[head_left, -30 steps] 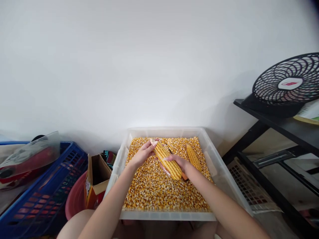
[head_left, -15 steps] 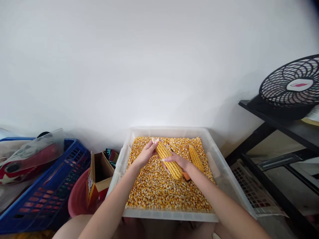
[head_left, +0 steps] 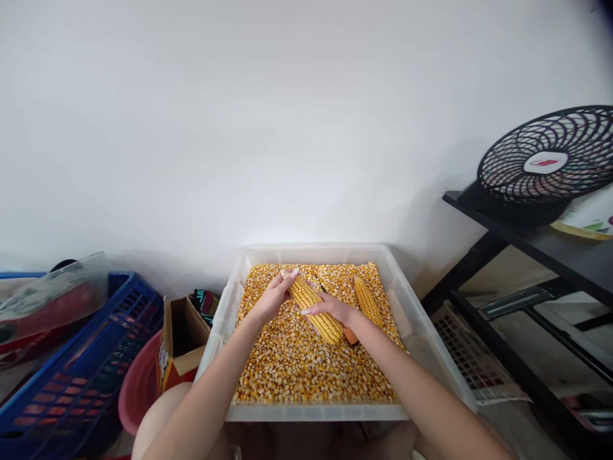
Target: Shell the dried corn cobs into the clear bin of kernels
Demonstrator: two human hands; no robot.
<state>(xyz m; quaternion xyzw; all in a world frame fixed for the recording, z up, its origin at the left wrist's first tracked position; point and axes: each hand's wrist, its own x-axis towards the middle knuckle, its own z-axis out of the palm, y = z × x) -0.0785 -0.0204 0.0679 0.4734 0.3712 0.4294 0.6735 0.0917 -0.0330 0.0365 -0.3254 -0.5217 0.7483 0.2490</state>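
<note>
A clear plastic tub (head_left: 421, 348) in front of me is filled with loose yellow corn kernels (head_left: 297, 364). Over the kernels I hold a dried corn cob (head_left: 313, 308) with both hands. My left hand (head_left: 272, 297) grips its far tip, and my right hand (head_left: 335, 310) wraps its near half. A second corn cob (head_left: 366, 300) lies on the kernels just right of my right hand. An orange object peeks out under my right wrist.
A blue plastic crate (head_left: 81, 377) with a clear bag stands at the left. Beside it are a pink basin (head_left: 138, 386) and an open cardboard box (head_left: 179, 338). A black shelf (head_left: 541, 246) at the right carries a black fan (head_left: 548, 163). A white wall is behind.
Both hands keep their hold on the cob and have barely shifted on it. The view has swung slightly, so the tub and fan sit a little further left.
</note>
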